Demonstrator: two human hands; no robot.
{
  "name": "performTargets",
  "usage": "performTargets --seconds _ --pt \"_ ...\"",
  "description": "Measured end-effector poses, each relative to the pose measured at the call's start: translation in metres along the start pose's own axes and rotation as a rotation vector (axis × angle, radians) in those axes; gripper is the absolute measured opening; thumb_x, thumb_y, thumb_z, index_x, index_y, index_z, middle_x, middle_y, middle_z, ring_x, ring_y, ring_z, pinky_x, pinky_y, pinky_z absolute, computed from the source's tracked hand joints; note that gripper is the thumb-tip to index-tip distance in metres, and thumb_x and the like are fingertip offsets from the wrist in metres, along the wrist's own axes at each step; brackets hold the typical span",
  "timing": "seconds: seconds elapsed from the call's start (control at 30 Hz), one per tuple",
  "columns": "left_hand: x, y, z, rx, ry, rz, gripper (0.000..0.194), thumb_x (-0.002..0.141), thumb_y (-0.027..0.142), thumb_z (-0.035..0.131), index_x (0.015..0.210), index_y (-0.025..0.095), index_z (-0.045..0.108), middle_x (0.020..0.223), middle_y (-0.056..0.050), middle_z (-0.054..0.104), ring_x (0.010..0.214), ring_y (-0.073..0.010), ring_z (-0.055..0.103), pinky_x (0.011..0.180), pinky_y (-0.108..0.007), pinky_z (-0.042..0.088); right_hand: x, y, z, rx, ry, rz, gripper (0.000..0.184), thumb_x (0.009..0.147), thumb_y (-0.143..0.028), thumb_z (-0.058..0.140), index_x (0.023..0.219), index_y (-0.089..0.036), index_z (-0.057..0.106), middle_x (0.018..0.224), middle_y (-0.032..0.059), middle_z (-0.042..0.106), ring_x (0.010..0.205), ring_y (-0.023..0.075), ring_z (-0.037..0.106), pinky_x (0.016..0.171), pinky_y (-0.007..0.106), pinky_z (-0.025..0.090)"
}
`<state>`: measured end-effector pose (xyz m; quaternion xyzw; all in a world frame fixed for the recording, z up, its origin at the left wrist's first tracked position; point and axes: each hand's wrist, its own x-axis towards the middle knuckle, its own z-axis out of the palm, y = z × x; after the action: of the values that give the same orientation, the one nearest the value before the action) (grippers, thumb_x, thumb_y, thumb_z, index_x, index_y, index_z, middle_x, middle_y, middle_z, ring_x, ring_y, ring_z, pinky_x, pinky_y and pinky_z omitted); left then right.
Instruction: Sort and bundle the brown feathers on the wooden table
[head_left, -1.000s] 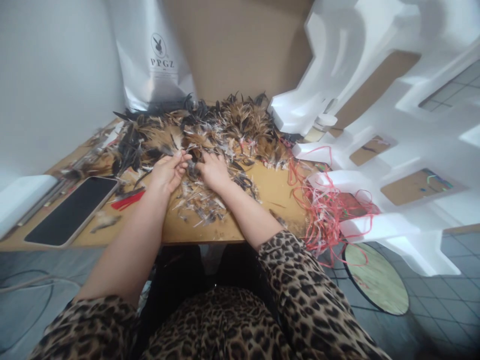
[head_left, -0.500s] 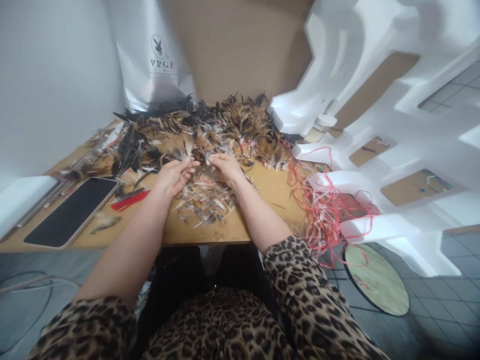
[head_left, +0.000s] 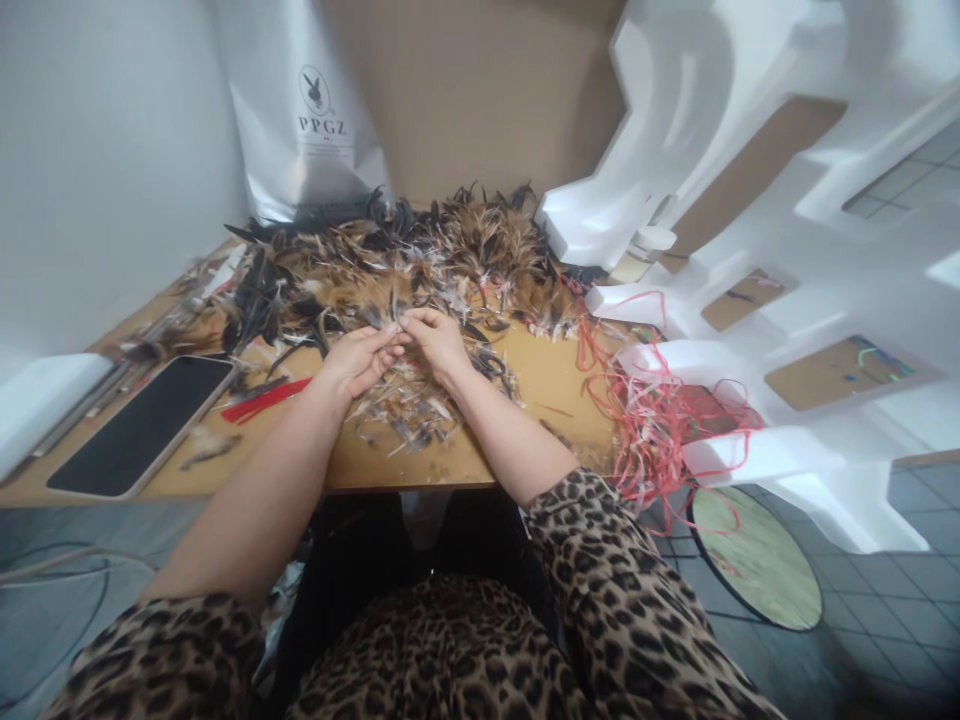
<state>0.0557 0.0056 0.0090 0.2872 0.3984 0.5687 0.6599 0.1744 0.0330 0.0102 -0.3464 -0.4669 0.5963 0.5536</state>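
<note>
At far left, a phone (head_left: 142,425) lies flat near the front edge of the tabletop (head_left: 559,370); judged risk: a forearm swept wide could push it over. Red strips (head_left: 268,400) lie just beside the left forearm and could be dragged by it.

Left hand (head_left: 361,362): thumb and forefinger are pinched together on the base of a feather tuft (head_left: 385,303), the remaining fingers loosely curled. The tuft fans upward at centre, in front of the heap. Should that pinch slacken, the quills would likely splay or drop out.

Loose feather scraps (head_left: 411,415) lie below the hands; one could cling to the fingers and be caught up among the quills.

Right hand (head_left: 436,345): thumb and forefinger are brought together at the same base, meeting the left fingertips; whether they grip anything cannot be told. Crowded fingertips could knock quills askew.

Behind, the feather heap (head_left: 487,235) might snag the tuft's tips.

At right, tangled pink-red ribbon (head_left: 656,430) trails past the edge; a catching sleeve could pull it down.
</note>
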Motion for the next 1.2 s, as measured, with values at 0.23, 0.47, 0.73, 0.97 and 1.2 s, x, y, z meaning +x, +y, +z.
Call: performTargets --seconds 0.23,0.47,0.73,0.97,1.2 --pt "0.003 -0.003 -0.002 0.032 -0.016 0.050 0.006 0.072 0.009 0.065 0.069 0.005 0.064 0.061 -0.008 0.066 0.043 -0.0040 0.055 0.040 -0.009 0.041 -0.001 0.003 0.000 -0.033 -0.006 -0.019 0.014 0.064 -0.022 0.067 0.074 -0.015 0.061 0.065 -0.0045 0.059 0.059 0.0052 0.051 0.067 0.021 0.044" --pt "0.005 0.004 -0.007 0.102 0.076 0.198 0.012 0.069 0.017 0.069 0.066 0.007 0.064 0.056 -0.005 0.063 0.041 -0.0036 0.052 0.038 -0.010 0.038 0.004 0.001 -0.005 -0.191 -0.001 -0.107 0.013 0.066 -0.023 0.065 0.075 -0.013 0.063 0.071 -0.0014 0.062 0.065 0.0075 0.054 0.073 0.023 0.044" --pt "0.002 0.023 -0.014 -0.090 0.222 0.348 0.005 0.073 0.015 0.065 0.073 0.010 0.063 0.060 -0.001 0.063 0.044 -0.0011 0.050 0.039 -0.008 0.035 0.006 0.009 -0.016 -0.867 -0.131 -0.281 0.014 0.072 -0.026 0.058 0.075 -0.016 0.068 0.076 0.0010 0.066 0.074 0.0123 0.057 0.076 0.025 0.043" --pt "0.002 0.018 -0.011 -0.027 0.224 0.339 0.011 0.073 0.019 0.066 0.076 0.010 0.061 0.068 -0.005 0.068 0.043 -0.0023 0.051 0.038 -0.010 0.036 -0.002 0.013 -0.006 -1.198 -0.194 -0.317 0.019 0.076 -0.033 0.056 0.083 -0.022 0.069 0.085 0.0021 0.063 0.078 0.0141 0.056 0.075 0.026 0.042" --pt "0.002 0.018 -0.011 -0.006 0.233 0.313 0.012 0.072 0.021 0.068 0.075 0.011 0.060 0.071 -0.005 0.069 0.044 -0.0019 0.051 0.039 -0.010 0.036 -0.005 0.014 0.009 -1.414 -0.206 -0.276 0.035 0.074 -0.052 0.056 0.084 -0.021 0.068 0.087 0.0077 0.064 0.080 0.0200 0.057 0.075 0.032 0.041"
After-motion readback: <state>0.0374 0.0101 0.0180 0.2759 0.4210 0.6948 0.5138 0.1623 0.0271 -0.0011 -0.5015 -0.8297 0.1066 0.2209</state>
